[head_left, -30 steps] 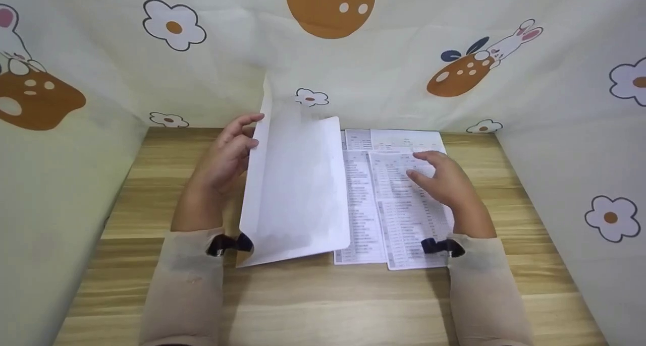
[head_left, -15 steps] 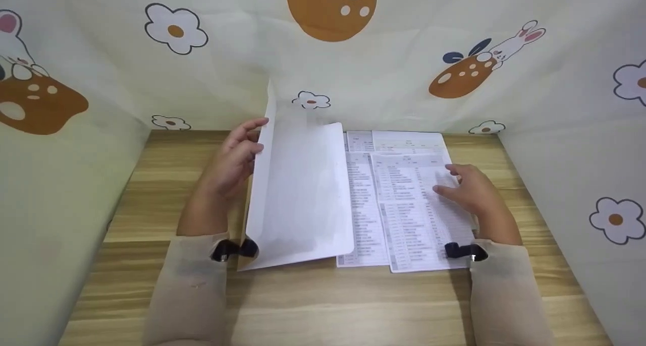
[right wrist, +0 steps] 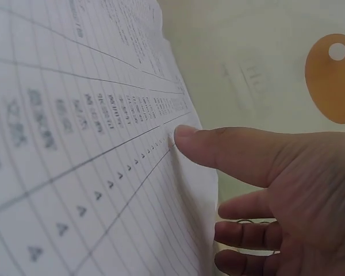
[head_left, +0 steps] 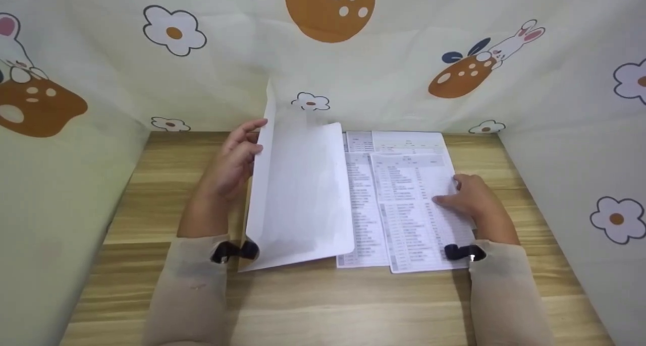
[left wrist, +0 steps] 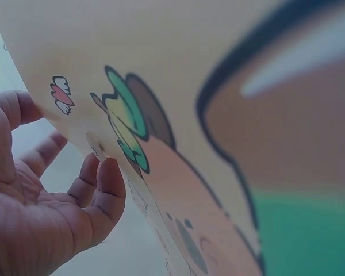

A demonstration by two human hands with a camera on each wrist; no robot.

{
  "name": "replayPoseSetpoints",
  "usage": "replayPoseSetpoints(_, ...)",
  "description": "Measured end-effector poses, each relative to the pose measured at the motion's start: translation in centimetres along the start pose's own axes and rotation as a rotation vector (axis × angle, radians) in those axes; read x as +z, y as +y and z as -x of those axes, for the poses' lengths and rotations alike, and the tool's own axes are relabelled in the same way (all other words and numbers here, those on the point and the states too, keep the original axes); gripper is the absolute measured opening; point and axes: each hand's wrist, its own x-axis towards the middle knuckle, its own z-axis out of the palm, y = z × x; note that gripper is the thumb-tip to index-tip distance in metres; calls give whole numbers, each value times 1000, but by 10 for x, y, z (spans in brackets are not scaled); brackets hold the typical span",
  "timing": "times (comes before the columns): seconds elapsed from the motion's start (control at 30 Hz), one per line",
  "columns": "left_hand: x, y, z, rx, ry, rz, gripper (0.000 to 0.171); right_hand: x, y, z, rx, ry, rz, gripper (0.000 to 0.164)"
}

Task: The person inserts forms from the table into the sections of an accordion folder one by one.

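Note:
My left hand (head_left: 232,159) holds the left edge of a white folder (head_left: 303,194), between thumb and fingers, so its panel stands up from the table. Seen from the left wrist, the outer side of that folder (left wrist: 161,115) carries cartoon drawings and a small winged heart. To the right lie overlapping printed sheets. My right hand (head_left: 469,197) is at the right edge of the front printed sheet (head_left: 409,220). In the right wrist view the thumb (right wrist: 218,146) lies on top of this sheet, and the other fingers are at its edge, their tips partly hidden.
Another printed sheet (head_left: 361,210) lies partly under the folder, with a further sheet (head_left: 409,139) behind. All rest on a wood-grain table (head_left: 323,305). A pale cloth wall (head_left: 237,48) with flowers, rabbits and orange shapes encloses the back and sides.
My right hand has moved right and toward me, from above the front sheet to its right edge, the thumb now on it. The left hand keeps the folder raised, almost unmoved.

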Motion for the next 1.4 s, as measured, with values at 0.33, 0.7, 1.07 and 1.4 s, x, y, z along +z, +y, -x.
replayPoseSetpoints(0.33, 2, -4, -2, 13, 7, 27, 56, 1, -1, -1, 52, -41, -9, 106)
replayPoseSetpoints(0.7, 3, -6, -2, 19, 23, 40, 57, 2, -1, -1, 76, -28, -58, 101)
replayPoseSetpoints(1.07, 3, -5, -2, 11, 21, 12, 57, -2, 0, 2, 98, -18, -117, 86)
replayPoseSetpoints(1.4, 2, -4, -1, -2, 20, -22, 56, -10, -6, 9, 25, 74, -101, 54)
